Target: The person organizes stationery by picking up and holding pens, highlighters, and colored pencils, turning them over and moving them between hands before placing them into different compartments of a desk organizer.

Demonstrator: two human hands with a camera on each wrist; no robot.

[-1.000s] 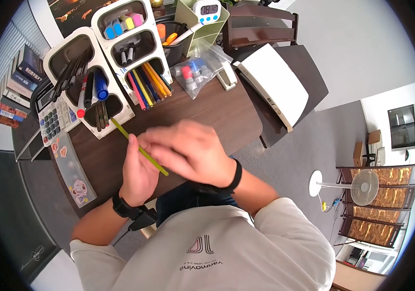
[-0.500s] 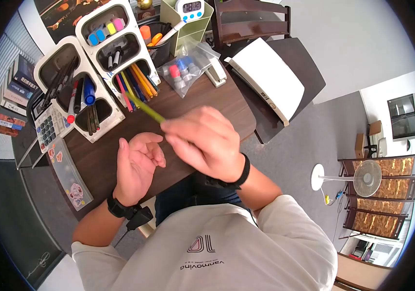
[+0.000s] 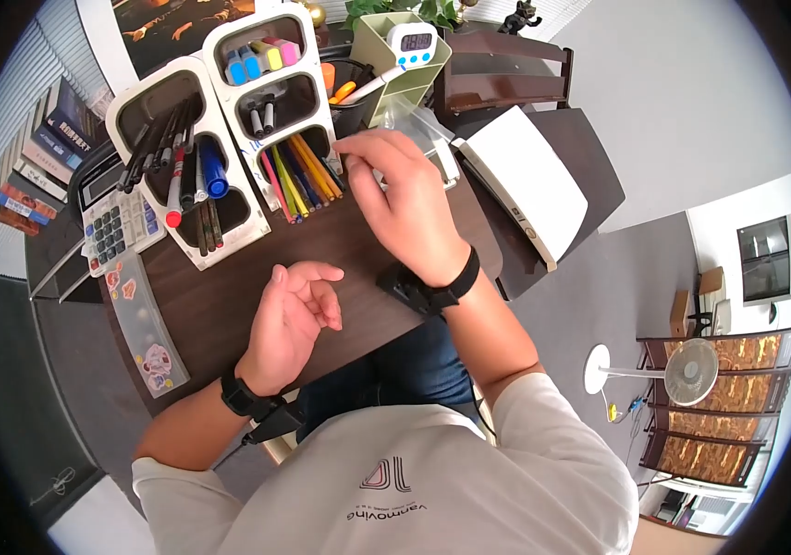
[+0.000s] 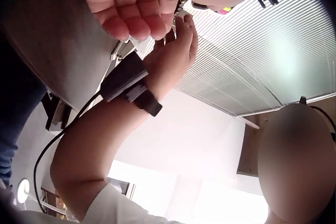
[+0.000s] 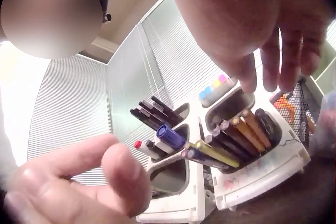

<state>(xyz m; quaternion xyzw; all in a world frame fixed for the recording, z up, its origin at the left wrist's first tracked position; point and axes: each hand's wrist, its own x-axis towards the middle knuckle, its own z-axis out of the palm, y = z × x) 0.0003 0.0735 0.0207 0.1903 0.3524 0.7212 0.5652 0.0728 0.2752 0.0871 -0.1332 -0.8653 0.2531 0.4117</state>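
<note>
My right hand (image 3: 404,199) is held over the desk's right part, beside the white organizer (image 3: 261,148) and overlapping a clear plastic bag (image 3: 402,116). In the right wrist view its fingers (image 5: 289,58) hang fairly straight, holding nothing. Colored pencils, with a yellow-green pencil (image 5: 218,154) among them, lean in the organizer's near compartment. My left hand (image 3: 294,319) hovers palm up above the near part of the desk, its fingers loosely bent around nothing. The left wrist view shows those curled fingertips (image 4: 139,28) bare.
A second white organizer (image 3: 245,242) with black pens, a red marker and a blue marker (image 3: 214,176) stands on the left. Beside it are a calculator (image 3: 110,236) and a stickered clear case (image 3: 150,324). A stapler (image 3: 448,166) and a white box (image 3: 529,180) are at right.
The yellow-green pencil passed from between both hands to my right hand, then into the colored pencils' compartment. My right hand has moved forward and right, now without it; the left stayed near its place.
</note>
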